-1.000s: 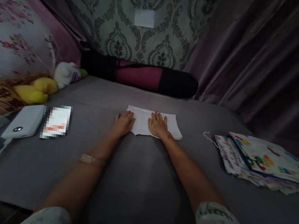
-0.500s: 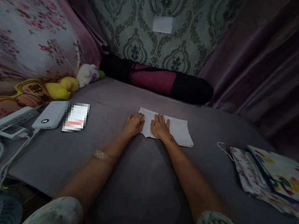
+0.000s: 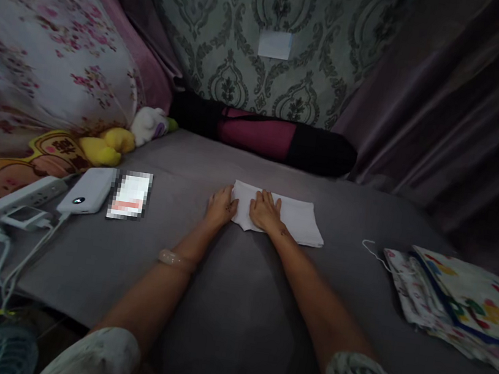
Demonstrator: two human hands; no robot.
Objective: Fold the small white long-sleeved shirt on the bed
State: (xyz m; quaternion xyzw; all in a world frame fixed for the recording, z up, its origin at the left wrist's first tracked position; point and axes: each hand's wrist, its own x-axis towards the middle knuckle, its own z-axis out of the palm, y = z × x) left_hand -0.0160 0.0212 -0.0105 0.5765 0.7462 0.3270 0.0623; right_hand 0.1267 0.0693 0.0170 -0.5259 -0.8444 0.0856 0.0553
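Observation:
A white folded cloth (image 3: 301, 220) lies flat on the grey-covered surface (image 3: 232, 308) in front of me. My right hand (image 3: 266, 213) rests palm down on its left half, fingers stretched out and a little apart. Beside the cloth's left edge is my left hand (image 3: 222, 207), lying flat with its thumb at the edge and fingers pointing away from me. Neither hand grips the cloth. My left wrist wears a pale bangle (image 3: 169, 257).
On the left are a power strip (image 3: 39, 191), a white power bank (image 3: 87, 190) with cables, a blurred-out flat object (image 3: 130, 196) and plush toys (image 3: 113, 146). A black and pink long bag (image 3: 257, 135) lies along the wall. Folded patterned fabrics (image 3: 475, 299) are stacked right.
My left hand has slid slightly left, off the cloth to its edge. My right hand stays on the cloth. The view has shifted a little.

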